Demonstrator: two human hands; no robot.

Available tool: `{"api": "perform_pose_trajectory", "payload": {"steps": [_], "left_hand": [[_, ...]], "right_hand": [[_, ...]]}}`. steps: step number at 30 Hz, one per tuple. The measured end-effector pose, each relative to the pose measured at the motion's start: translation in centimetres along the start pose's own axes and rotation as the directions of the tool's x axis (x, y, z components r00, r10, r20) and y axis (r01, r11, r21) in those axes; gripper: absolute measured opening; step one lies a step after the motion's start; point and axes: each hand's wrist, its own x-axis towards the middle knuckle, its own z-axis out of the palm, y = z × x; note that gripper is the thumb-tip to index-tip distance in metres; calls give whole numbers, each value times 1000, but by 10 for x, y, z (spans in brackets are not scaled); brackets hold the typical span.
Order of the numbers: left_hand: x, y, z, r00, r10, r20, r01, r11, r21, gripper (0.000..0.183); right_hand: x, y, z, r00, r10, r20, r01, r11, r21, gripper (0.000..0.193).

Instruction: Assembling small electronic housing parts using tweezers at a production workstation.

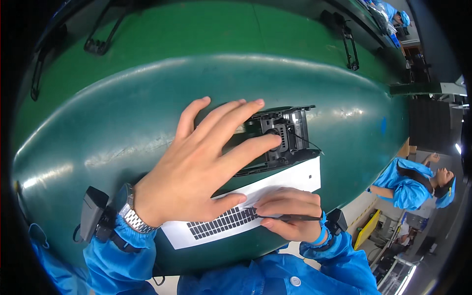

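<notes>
My left hand [191,167] lies spread over a black plastic housing [295,130], its fingers apart and one fingertip on the part's inner frame. The housing has an open middle, a slotted panel and a thin black wire at its right end. Under my left thumb is a white sheet [305,178] with rows of small black rectangular stickers [223,223]. Over that sheet my right hand [292,211] pinches slim black tweezers [290,217], their tips at the right end of the sticker rows. Whether the tips hold a sticker is too small to tell.
The green table [123,123] has a curved far edge. A person in blue workwear [413,184] is at the right, another person [400,18] at the far right. Black metal frames [349,46] stand beyond the table. A yellow panel [368,229] is at lower right.
</notes>
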Motion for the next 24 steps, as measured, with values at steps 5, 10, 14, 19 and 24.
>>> {"api": "perform_pose_trajectory", "payload": {"steps": [5,10,14,19,24], "left_hand": [[-5,-7,2,999,12,39,-12,1000,-13,96],[-3,-6,0,999,24,35,-23,999,-33,102],[-2,-7,1,999,29,30,-29,999,-30,103],[0,-6,1,999,27,38,-26,999,-41,102],[2,-6,0,999,27,38,-26,999,-44,103]], "right_hand": [[-4,10,8,1000,18,-1,-18,1000,-14,24],[1,8,4,999,4,37,-5,1000,23,25],[2,7,5,999,-3,49,3,1000,5,26],[3,4,3,999,13,48,-12,1000,-14,26],[4,3,1,999,11,44,-10,1000,-29,25]]}}
